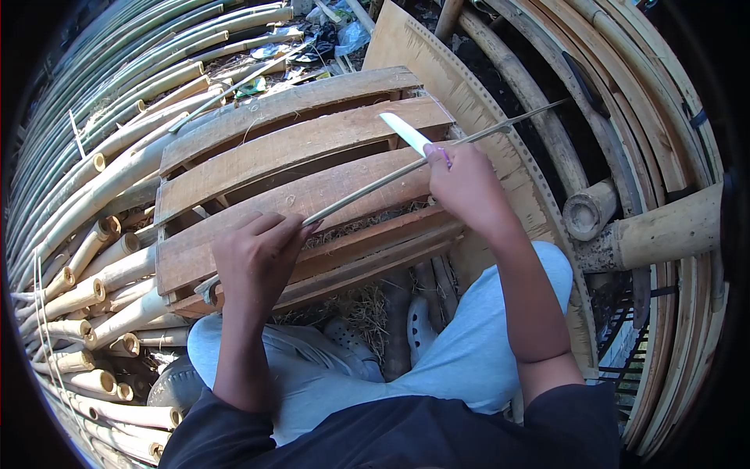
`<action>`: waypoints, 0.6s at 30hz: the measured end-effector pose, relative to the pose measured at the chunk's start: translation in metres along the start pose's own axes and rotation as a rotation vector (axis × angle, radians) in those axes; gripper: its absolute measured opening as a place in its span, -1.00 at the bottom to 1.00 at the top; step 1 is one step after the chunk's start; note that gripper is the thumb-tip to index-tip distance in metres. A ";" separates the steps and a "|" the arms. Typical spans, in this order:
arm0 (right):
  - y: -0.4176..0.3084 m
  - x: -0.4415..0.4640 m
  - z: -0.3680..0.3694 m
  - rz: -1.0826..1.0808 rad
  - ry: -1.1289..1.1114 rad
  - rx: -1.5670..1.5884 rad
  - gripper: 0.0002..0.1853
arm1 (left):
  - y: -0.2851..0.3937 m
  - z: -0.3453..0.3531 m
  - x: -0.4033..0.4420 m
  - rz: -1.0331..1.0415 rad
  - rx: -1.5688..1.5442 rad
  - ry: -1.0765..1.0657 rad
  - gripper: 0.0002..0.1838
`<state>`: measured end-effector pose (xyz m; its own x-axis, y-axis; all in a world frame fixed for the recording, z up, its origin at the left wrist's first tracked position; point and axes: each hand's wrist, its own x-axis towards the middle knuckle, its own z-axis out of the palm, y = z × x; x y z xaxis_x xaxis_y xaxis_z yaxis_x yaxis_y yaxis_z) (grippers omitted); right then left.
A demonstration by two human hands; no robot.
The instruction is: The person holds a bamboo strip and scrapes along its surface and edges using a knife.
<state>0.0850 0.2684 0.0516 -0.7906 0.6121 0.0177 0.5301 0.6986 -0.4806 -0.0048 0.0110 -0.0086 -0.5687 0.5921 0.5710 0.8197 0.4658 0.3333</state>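
A thin bamboo stick (363,190) slants across in front of me, its far end rising to the upper right. Near its lower end, my left hand (258,254) is closed around it. My right hand (467,187) is closed on a knife (404,133) with a pale blade and a bit of purple at the handle. The blade points up and left, and the stick runs past the knuckles of that hand. Whether those fingers also touch the stick is hidden. Below both hands sits a slatted wooden crate (297,148).
Cut bamboo poles (94,293) are piled on the left. A curved woven-edged board (531,195) leans to the right of the crate. Beyond it are long bamboo strips (664,117) and a thick bamboo post (672,230). Plastic litter (351,37) lies at the back.
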 end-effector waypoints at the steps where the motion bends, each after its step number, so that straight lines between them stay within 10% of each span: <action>1: -0.004 -0.007 0.015 0.010 -0.087 0.020 -0.55 | 0.000 0.000 0.000 0.001 -0.001 0.000 -0.87; 18: 0.029 0.003 -0.037 0.181 -0.306 0.376 -0.52 | 0.001 -0.001 0.001 -0.014 0.014 -0.007 -0.86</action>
<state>0.1097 0.3043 0.0701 -0.7796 0.5349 -0.3257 0.5646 0.3753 -0.7351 -0.0043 0.0112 -0.0075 -0.5810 0.5896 0.5611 0.8103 0.4838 0.3306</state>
